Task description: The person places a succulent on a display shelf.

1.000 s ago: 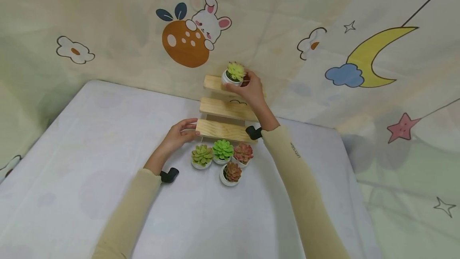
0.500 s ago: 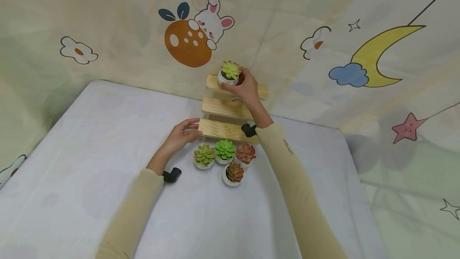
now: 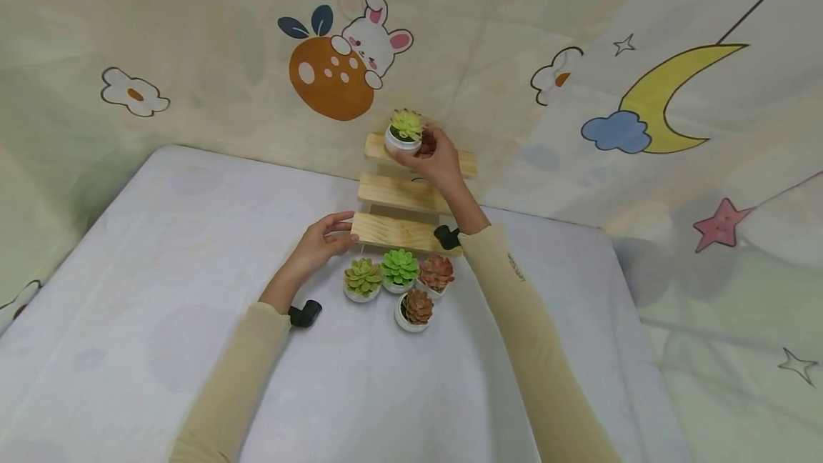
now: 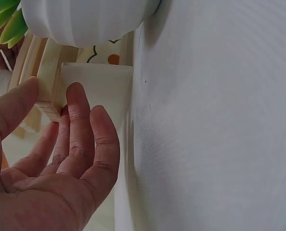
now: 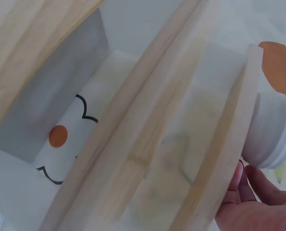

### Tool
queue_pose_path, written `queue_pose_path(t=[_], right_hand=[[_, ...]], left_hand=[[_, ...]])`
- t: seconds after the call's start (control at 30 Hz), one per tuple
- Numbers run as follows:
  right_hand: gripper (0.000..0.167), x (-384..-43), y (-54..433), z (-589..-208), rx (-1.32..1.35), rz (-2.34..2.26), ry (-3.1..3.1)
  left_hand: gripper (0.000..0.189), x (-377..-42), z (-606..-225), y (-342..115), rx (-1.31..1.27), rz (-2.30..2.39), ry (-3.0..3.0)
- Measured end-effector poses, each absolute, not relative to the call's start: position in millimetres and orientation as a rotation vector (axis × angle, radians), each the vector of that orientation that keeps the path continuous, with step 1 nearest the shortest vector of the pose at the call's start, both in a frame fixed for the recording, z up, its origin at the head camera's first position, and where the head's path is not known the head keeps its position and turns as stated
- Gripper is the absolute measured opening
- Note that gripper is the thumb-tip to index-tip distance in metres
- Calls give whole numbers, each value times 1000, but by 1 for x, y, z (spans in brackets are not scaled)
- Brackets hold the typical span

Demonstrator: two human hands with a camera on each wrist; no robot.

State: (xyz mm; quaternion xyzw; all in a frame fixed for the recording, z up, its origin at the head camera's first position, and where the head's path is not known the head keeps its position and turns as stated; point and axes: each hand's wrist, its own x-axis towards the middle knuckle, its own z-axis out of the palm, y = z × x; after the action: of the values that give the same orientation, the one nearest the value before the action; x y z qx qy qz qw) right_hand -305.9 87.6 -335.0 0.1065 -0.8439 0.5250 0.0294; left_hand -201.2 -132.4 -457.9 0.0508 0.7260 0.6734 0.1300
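Observation:
My right hand point(image 3: 440, 161) grips a white pot point(image 3: 402, 143) with a yellow-green succulent point(image 3: 407, 123) at the left part of the shelf's top board. In the right wrist view the pot point(image 5: 270, 131) stands against that board point(image 5: 224, 144), with fingertips point(image 5: 258, 185) beside it. My left hand point(image 3: 316, 243) holds the left end of the lowest board point(image 3: 405, 232) of the three-step wooden shelf. Its thumb point(image 4: 25, 98) lies on the board's face in the left wrist view, and other fingers curl around the end.
Several potted succulents stand before the shelf: an olive-green one point(image 3: 363, 277), a bright green one point(image 3: 400, 267), a red one point(image 3: 436, 273) and a brown one point(image 3: 416, 307). A white cloth covers the table point(image 3: 193, 249). A printed curtain point(image 3: 476, 34) hangs behind the shelf.
My right hand has shifted slightly left along the top board with the potted succulent. The left hand stays at the end of the lowest board.

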Motion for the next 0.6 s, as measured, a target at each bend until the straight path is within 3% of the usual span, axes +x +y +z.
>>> queue_pose_path(t=[0.6], right_hand=[[58,-249,132,-331,353,1702,-2569]], left_hand=[[62,-203,-459,-133,174,1926,2134]])
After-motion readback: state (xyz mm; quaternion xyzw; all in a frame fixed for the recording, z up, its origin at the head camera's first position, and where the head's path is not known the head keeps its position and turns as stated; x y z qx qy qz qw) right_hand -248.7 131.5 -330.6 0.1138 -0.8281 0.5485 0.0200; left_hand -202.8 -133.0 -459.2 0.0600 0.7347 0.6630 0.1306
